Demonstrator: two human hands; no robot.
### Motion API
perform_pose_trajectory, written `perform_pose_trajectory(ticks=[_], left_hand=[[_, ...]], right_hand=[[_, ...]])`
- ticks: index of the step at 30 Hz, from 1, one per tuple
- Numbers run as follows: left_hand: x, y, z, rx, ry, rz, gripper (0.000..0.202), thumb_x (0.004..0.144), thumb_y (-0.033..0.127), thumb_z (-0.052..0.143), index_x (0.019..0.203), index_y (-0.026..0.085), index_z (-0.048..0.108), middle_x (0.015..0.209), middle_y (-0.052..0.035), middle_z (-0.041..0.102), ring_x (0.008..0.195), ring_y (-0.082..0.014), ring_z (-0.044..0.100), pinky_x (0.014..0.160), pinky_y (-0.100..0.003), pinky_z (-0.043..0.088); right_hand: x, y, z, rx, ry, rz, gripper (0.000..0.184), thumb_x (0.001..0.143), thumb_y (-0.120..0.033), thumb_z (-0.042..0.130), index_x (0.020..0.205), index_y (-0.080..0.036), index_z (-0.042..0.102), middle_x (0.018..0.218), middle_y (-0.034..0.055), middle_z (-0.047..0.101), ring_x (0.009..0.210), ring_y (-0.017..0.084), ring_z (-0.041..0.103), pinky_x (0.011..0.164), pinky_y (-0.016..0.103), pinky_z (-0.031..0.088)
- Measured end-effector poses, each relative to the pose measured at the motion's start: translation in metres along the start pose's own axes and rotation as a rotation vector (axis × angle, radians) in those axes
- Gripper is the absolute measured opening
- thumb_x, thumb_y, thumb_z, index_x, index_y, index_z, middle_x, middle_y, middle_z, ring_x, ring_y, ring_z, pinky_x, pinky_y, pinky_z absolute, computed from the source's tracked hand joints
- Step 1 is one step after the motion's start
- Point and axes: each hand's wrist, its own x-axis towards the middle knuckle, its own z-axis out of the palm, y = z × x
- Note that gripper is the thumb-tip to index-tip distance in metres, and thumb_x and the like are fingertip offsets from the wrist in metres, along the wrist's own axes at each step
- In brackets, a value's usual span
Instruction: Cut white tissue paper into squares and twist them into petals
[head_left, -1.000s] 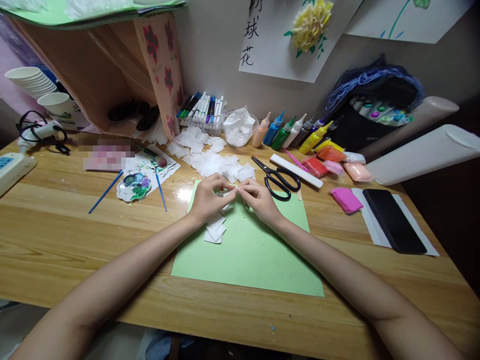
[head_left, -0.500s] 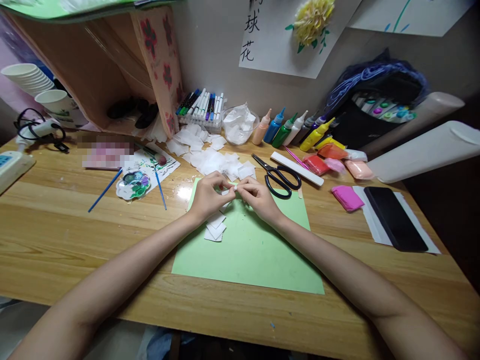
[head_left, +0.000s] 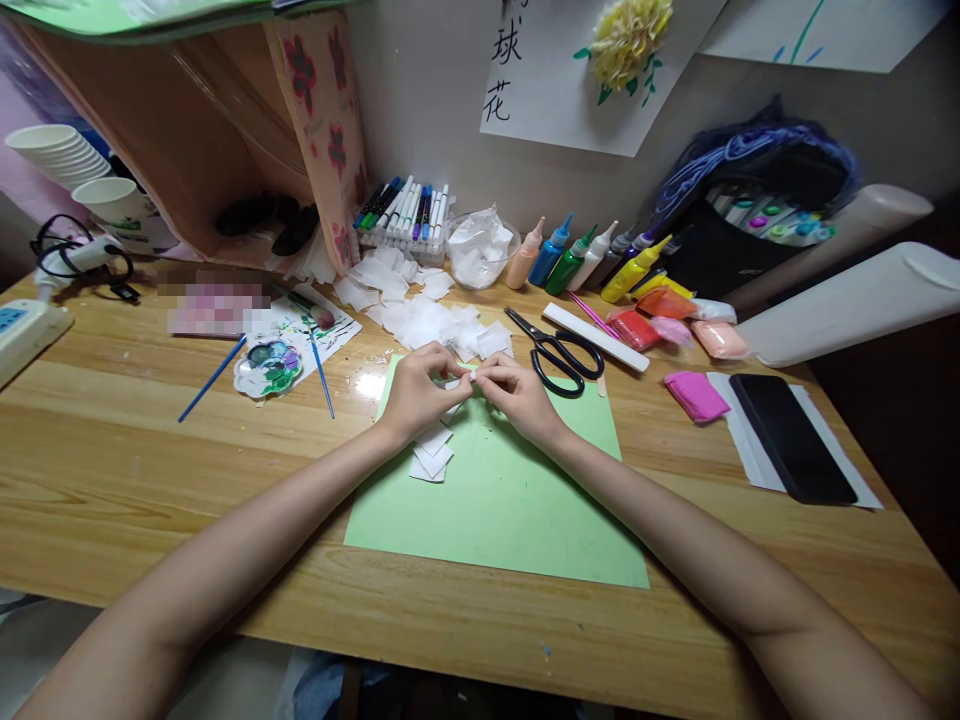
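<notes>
The left hand [head_left: 416, 395] and the right hand [head_left: 517, 395] are close together over the far edge of the green sheet [head_left: 510, 500]; both pinch one white paper bit [head_left: 463, 378] between thumb and fingertips, so each hand is closed on it. The bit looks thin, so I think it could rip if the hands pull apart too hard; it could slip out if a pinch goes loose; it might then get mixed up with the small stack of white squares [head_left: 431, 455] on the green sheet, just under the left hand. The bit is tiny and white; fingers hide most of it, so I cannot tell its shape. The scissors [head_left: 559, 355] lie on the surface [head_left: 150, 470] just past the green sheet's far edge.
</notes>
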Motion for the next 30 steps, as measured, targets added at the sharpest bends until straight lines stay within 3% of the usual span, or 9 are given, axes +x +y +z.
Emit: perform_pose_trajectory(ticks=[7,22,30], left_hand=[[0.0004,-0.0001,-0.0001,-0.003,-0.005,-0.002,0.008,0.070,0.018,0.066,0.063,0.016,0.063,0.067,0.0001,0.057,0.061,-0.0101,0.052,0.057,-0.023,0.041],[0.0011,0.0008,-0.0001,-0.020,-0.009,0.007,0.007,0.071,0.016,0.065,0.065,0.016,0.063,0.068,0.0003,0.057,0.062,-0.0104,0.052,0.058,-0.023,0.041],[-0.0046,0.0074,-0.0011,0.137,0.021,0.161,0.007,0.075,0.018,0.063,0.082,0.019,0.062,0.081,-0.0026,0.061,0.078,-0.0153,0.056,0.070,-0.028,0.045]], right_hand=[[-0.0001,0.0003,-0.0001,0.022,-0.003,0.003,0.017,0.082,-0.025,0.057,0.075,-0.018,0.070,0.078,0.0019,0.051,0.073,0.013,0.049,0.065,0.028,0.037],[-0.0001,0.0022,-0.0003,0.002,0.026,-0.015,0.021,0.083,-0.027,0.056,0.068,-0.017,0.067,0.077,0.0020,0.052,0.073,0.013,0.050,0.066,0.028,0.037],[0.0000,0.0015,-0.0002,0.009,0.091,-0.016,0.020,0.082,-0.029,0.056,0.072,-0.018,0.070,0.074,0.0027,0.054,0.073,0.015,0.051,0.065,0.029,0.037]])
